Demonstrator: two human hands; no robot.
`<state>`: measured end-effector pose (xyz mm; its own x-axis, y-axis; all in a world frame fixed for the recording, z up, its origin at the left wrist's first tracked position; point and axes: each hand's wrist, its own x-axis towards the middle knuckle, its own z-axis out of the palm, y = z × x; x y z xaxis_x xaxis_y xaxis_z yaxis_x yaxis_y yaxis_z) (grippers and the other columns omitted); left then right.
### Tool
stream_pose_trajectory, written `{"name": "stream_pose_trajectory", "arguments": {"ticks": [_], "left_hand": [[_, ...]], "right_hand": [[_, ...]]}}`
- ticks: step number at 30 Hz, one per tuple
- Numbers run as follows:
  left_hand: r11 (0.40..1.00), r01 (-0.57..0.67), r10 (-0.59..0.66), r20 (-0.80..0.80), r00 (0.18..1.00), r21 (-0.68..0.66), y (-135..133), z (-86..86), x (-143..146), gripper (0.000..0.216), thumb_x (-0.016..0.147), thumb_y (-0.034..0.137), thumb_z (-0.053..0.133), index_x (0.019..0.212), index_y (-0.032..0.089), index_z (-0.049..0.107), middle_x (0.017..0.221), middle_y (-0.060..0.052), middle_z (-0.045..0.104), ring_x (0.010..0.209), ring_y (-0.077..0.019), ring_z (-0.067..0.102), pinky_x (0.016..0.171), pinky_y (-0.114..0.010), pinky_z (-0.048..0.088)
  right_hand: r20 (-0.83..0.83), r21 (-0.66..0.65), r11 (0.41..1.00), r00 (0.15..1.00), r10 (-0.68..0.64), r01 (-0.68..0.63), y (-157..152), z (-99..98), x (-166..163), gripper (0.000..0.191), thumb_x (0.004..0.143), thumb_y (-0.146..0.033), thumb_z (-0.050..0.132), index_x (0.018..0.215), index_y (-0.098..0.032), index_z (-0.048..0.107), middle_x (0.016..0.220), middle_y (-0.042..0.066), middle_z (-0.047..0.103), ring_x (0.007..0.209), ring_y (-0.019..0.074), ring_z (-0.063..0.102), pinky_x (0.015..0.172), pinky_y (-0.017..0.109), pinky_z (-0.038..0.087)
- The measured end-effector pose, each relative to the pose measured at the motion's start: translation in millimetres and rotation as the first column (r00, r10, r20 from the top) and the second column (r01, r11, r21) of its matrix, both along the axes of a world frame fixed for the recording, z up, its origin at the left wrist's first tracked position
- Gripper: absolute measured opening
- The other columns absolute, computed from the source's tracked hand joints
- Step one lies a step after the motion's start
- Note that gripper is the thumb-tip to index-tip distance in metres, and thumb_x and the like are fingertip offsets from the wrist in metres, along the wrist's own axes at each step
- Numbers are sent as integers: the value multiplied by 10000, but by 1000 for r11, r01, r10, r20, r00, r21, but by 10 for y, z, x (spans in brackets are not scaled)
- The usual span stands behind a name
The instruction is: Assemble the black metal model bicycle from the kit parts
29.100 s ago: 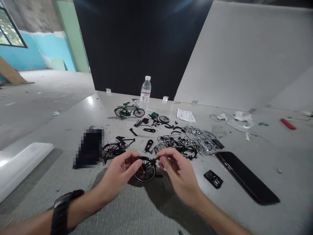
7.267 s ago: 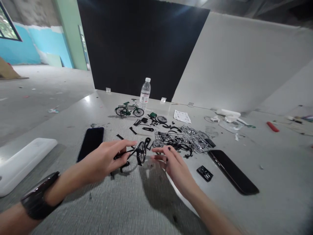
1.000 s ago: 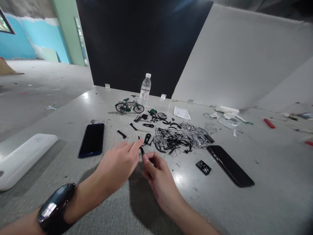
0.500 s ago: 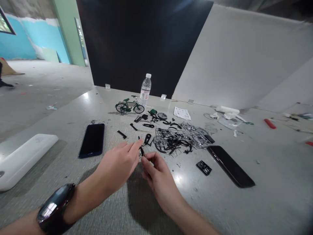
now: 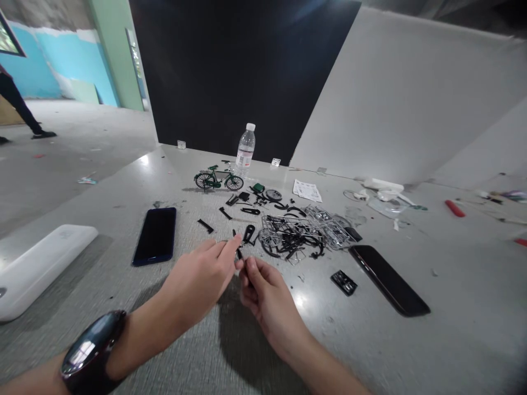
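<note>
My left hand (image 5: 203, 274) is closed on a small dark model-bicycle part (image 5: 239, 252), its index finger lying along it. Facing it, my right hand (image 5: 267, 299) pinches the lower end of that part or a small piece against it; the fingertips hide which. Just beyond my fingers lies a black chain-guard-shaped piece (image 5: 248, 233). To the right spreads a heap of silver and black plastic sprues (image 5: 304, 233) with loose bicycle parts. Behind, a finished-looking green model bicycle (image 5: 218, 180) stands upright.
A dark phone (image 5: 155, 236) and a white oblong device (image 5: 45, 269) lie left. Right are another phone (image 5: 389, 280) and a small black parts piece (image 5: 343, 282). A water bottle (image 5: 246, 147) and printed sheets (image 5: 307, 190) stand farther back. A person's legs (image 5: 20, 104) show far left.
My right hand has shifted slightly, its thumb and fingertips closing nearer the left fingertips. The dark part has turned a little. A person's legs have come farther into view at left.
</note>
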<state>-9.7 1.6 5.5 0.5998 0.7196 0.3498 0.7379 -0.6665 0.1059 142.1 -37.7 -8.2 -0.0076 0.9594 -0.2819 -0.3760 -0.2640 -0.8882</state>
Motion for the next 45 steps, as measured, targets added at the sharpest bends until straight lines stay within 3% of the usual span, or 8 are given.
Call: {"name": "stream_pose_trajectory", "arguments": {"ticks": [4, 11, 14, 22, 28, 33, 38, 45], "left_hand": [[1000, -6, 5, 10, 1000, 11, 15, -4, 0, 431, 969, 98, 518, 1398, 63, 505, 1112, -156, 738, 1004, -277, 702, 780, -402, 613], [999, -8, 7, -30, 1000, -46, 1, 28, 16, 475, 946, 64, 543, 1418, 57, 496, 1136, -163, 734, 989, -294, 710, 779, -426, 621], [1000, -5, 5, -6, 1000, -20, -1, 16, 15, 471, 954, 79, 553, 1420, 52, 489, 1097, -153, 738, 974, -285, 709, 781, -423, 621], [1000, 6, -6, 5, 1000, 9, -19, -16, 3, 459, 965, 95, 531, 1420, 65, 475, 1083, -136, 731, 958, -255, 697, 806, -401, 606], [1000, -7, 7, -1, 1000, 23, -13, -17, 9, 453, 953, 76, 523, 1404, 60, 492, 1105, -151, 730, 988, -268, 701, 762, -379, 609], [1000, -14, 14, -60, 998, 11, -24, 1, 16, 481, 929, 42, 523, 1408, 61, 491, 1108, -147, 728, 979, -279, 698, 779, -404, 615], [998, 15, -26, -197, 980, -56, -48, 56, 21, 462, 863, -52, 485, 1295, 71, 588, 1266, -188, 673, 1061, -299, 675, 807, -413, 614], [998, 13, -24, -186, 982, -58, -41, 54, 21, 465, 878, -34, 508, 1324, 83, 568, 1218, -174, 696, 1042, -283, 688, 826, -401, 615]], "right_hand": [[48, -6, 998, 997, -65, 65, -44, 5, -8, 410, 697, -503, 860, 839, -223, 595, 726, -47, 488, 624, 114, 417, 594, 254, 354], [185, 77, 993, 977, -106, 93, -60, -120, 7, 395, 770, -561, 779, 803, -212, 597, 731, -19, 523, 670, 145, 452, 628, 280, 376], [126, 68, 994, 988, -93, 85, -42, -124, 3, 419, 764, -578, 778, 774, -206, 586, 686, -30, 500, 627, 130, 442, 591, 268, 353], [-4, 21, 999, 1000, 30, -30, -22, -35, 5, 449, 794, -609, 743, 785, -186, 592, 595, -69, 416, 478, 66, 247, 478, 254, 153], [87, 42, 998, 995, -59, 55, -47, -21, -6, 407, 774, -566, 784, 817, -215, 582, 665, -62, 438, 563, 95, 357, 531, 247, 299], [191, 82, 995, 979, -64, 49, -63, -35, 6, 375, 813, -541, 755, 790, -217, 568, 655, -59, 437, 571, 101, 361, 521, 250, 285], [19, 42, 998, 998, -54, 53, -39, -7, 18, 391, 759, -498, 811, 744, -199, 559, 628, -58, 444, 537, 79, 323, 482, 222, 234], [-173, -83, 997, 985, -13, -2, 7, 45, 80, 398, 661, -391, 901, 727, -178, 571, 596, -39, 512, 503, 51, 313, 438, 180, 170]]}}
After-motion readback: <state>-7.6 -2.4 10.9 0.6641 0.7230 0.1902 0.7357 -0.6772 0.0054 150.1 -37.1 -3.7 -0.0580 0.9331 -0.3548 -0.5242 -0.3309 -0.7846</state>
